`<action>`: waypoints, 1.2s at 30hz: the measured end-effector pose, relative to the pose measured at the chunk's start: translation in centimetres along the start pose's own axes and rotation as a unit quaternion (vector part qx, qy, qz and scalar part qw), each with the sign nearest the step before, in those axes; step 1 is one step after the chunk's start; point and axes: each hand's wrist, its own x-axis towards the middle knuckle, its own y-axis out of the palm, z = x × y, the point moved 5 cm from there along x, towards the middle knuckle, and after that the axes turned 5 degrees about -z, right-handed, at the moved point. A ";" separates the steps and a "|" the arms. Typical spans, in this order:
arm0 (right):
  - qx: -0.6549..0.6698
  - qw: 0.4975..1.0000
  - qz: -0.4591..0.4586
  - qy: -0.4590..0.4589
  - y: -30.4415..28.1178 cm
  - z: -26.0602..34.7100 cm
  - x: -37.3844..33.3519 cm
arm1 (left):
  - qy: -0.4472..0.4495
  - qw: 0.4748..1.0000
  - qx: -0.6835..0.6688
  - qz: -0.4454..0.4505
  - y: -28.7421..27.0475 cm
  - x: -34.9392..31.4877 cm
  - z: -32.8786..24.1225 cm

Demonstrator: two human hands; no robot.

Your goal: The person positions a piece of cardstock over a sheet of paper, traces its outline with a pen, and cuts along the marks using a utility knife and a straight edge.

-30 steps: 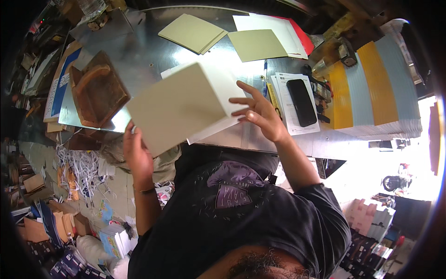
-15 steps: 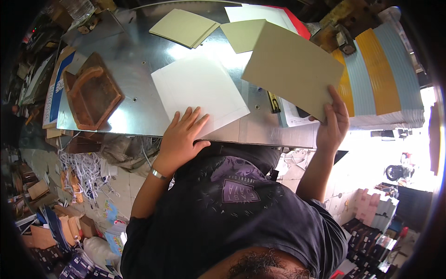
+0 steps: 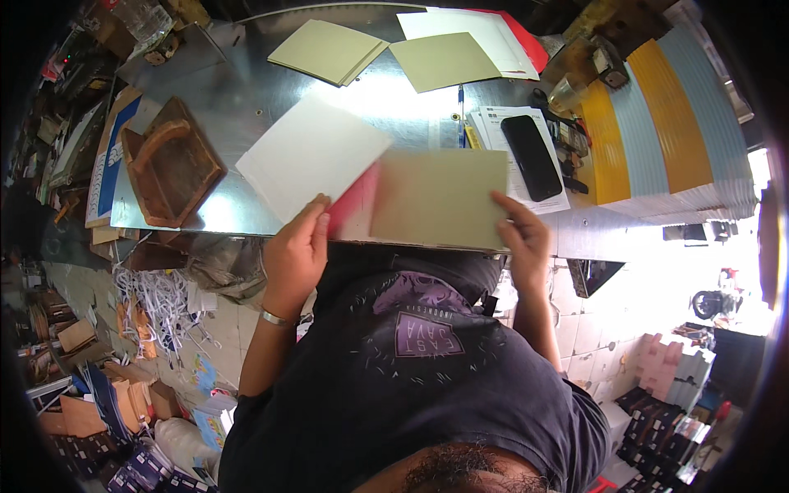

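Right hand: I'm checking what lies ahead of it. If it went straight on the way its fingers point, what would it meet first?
Probably the black phone, lying on white papers just beyond the right hand; depth is unclear.

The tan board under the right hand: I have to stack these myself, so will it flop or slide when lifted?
The tan board probably stays stiff: its edges look straight although the right hand touches only one corner. It may slide easily on the shiny metal table.

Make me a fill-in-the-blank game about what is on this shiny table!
1. The right hand holds a ____ board.
2. The left hand touches a ____ sheet.
3. The black phone lies on printed ____.
4. The wooden frame sits on the person's ____ side.

Missing words: tan; white; paper; left
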 end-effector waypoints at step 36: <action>-0.137 0.963 -0.094 -0.212 -2.3 -0.2 -3.3 | 0.155 0.960 0.184 0.142 10.2 3.1 -2.1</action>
